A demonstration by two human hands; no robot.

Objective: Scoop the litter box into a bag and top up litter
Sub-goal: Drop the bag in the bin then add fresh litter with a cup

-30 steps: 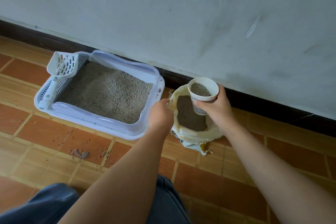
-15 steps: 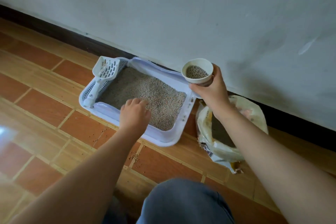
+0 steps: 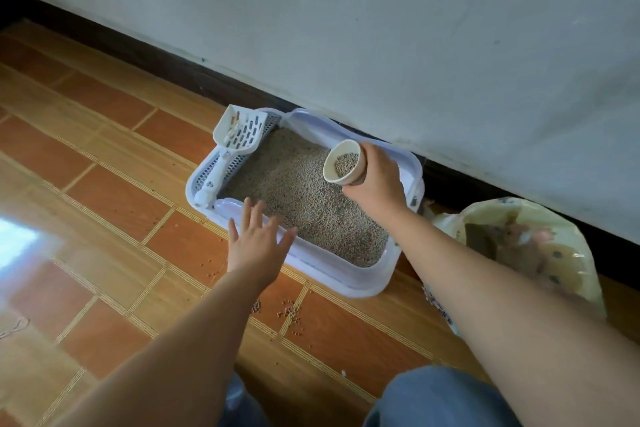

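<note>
Head view: closest are two knees in blue jeans (image 3: pixel 440 399) and two bare arms reaching out. A few litter bits (image 3: pixel 287 314) lie on the tile floor (image 3: pixel 104 184), just in front of the litter box (image 3: pixel 346 282).

The left hand (image 3: pixel 258 246) is at the near edge of the box, with its fingers (image 3: pixel 251 218) straight and spread apart. It holds nothing. I cannot tell if it touches the edge.

The box is full of gray litter (image 3: pixel 304 194). Its long side runs along the wall (image 3: pixel 381 28).

The right hand (image 3: pixel 375 184) is closer to the job. Its fingers are wrapped around a paper cup (image 3: pixel 344 165) over the far right part of the box. The cup is tipped to the left with some litter inside, and the box litter is right under it. I think pouring comes next.

A white scoop (image 3: pixel 239 137) rests on the far left edge. An open bag (image 3: pixel 540 253) with dark litter sits to the right of the box.
</note>
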